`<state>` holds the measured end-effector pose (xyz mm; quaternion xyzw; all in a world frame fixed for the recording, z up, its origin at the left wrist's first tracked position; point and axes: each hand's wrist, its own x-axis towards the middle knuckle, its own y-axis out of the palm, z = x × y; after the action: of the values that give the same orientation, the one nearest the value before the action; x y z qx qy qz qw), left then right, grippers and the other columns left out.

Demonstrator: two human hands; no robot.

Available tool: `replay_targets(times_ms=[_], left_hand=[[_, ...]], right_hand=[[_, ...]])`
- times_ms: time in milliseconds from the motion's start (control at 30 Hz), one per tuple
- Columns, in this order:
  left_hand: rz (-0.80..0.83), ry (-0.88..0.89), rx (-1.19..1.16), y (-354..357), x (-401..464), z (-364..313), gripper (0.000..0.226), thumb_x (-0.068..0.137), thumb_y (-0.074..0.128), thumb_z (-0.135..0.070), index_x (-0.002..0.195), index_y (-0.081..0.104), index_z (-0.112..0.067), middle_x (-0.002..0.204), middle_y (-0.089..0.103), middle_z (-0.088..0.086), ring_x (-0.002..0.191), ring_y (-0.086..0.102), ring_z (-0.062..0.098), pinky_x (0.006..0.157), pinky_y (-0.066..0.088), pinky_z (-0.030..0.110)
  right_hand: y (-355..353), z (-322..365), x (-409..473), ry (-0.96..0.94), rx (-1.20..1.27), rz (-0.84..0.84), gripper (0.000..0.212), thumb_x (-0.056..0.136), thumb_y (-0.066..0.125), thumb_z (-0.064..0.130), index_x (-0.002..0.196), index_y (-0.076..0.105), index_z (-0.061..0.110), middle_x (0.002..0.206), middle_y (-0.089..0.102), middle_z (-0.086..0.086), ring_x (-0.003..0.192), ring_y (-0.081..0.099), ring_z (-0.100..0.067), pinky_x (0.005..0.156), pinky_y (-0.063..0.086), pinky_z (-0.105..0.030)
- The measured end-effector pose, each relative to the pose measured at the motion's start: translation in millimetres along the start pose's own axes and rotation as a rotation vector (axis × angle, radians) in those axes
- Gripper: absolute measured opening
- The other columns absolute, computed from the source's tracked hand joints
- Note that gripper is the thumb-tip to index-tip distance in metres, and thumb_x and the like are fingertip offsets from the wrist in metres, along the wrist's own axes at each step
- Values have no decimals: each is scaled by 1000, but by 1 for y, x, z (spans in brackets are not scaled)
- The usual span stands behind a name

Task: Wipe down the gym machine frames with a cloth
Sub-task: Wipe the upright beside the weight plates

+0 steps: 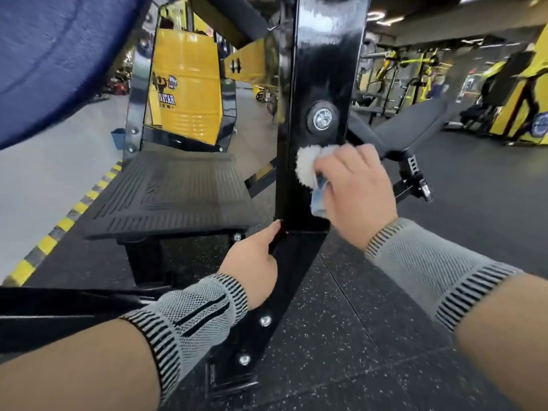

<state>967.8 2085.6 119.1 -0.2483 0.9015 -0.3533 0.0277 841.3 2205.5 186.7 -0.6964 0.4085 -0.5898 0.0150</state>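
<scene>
So the black upright frame post runs up the middle here, with the ribbed black footplate just left of it, a padded bench off behind it to the right, and a big bolt on its front face. Right hand has a clenched grip on the fluffy grey-white cloth, pressing it flat on the post just under that bolt. Left hand sits lower down, fingers curled round the post's left edge right where it meets the base, both wrists in grey knit sleeves.
</scene>
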Motion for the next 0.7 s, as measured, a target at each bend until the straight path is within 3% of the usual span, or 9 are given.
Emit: replay_targets(times_ms=[100,200,267,300,367,433,500,567,700], left_hand=[[6,0,-11,2,1,0,66,94,35,-1,148,30,-39,129,60,-1,90,65,22,82,56,36],[-1,13,50,1,0,1,66,93,37,-1,149,30,-34,135,57,0,108,60,20,96,49,33],[-6,13,85,2,-1,-1,66,93,37,-1,150,28,-33,133,57,3,114,57,18,100,45,29],[-6,13,86,2,-1,-2,66,93,37,-1,150,28,-33,131,58,4,113,57,19,100,45,30],[-6,14,61,3,0,1,65,93,37,-1,149,30,-35,129,60,4,107,61,20,96,50,33],[-9,1,15,3,2,3,65,93,35,-1,148,33,-36,130,60,1,98,65,21,88,55,36],[-6,3,11,4,1,5,64,93,35,0,147,36,-35,134,57,-1,101,64,21,91,53,34],[-1,25,20,6,0,10,61,92,35,1,145,41,-30,136,56,-1,118,56,18,104,42,26],[-17,29,-67,11,1,30,56,92,39,3,141,47,-24,130,60,-3,123,54,15,106,42,34]], right_hand=[[6,9,4,160,86,-115,29,59,62,-10,83,59,6,83,55,-13,74,52,-31,69,44,-36],[32,32,-59,184,96,228,43,56,79,-3,86,55,14,88,46,-6,76,43,-21,62,45,-30],[34,37,-82,144,148,466,40,62,76,-2,91,55,16,93,42,-4,79,43,-20,60,46,-30],[29,34,-75,135,165,466,37,64,76,1,93,57,14,93,43,-5,79,45,-22,61,45,-29],[17,25,-40,202,178,266,32,64,76,2,91,59,9,91,44,-6,76,47,-23,62,42,-27],[7,15,-4,386,274,4,20,75,59,-3,93,56,6,96,38,-4,79,43,-22,67,36,-27],[11,20,-1,465,289,-126,21,74,51,-2,93,55,4,96,41,-8,80,42,-23,69,34,-27],[29,36,-34,356,192,-67,23,67,62,-4,87,56,5,90,49,-12,75,46,-25,66,38,-26],[50,56,-95,-24,77,400,45,50,83,4,84,56,16,85,52,-4,71,49,-21,62,46,-28]])
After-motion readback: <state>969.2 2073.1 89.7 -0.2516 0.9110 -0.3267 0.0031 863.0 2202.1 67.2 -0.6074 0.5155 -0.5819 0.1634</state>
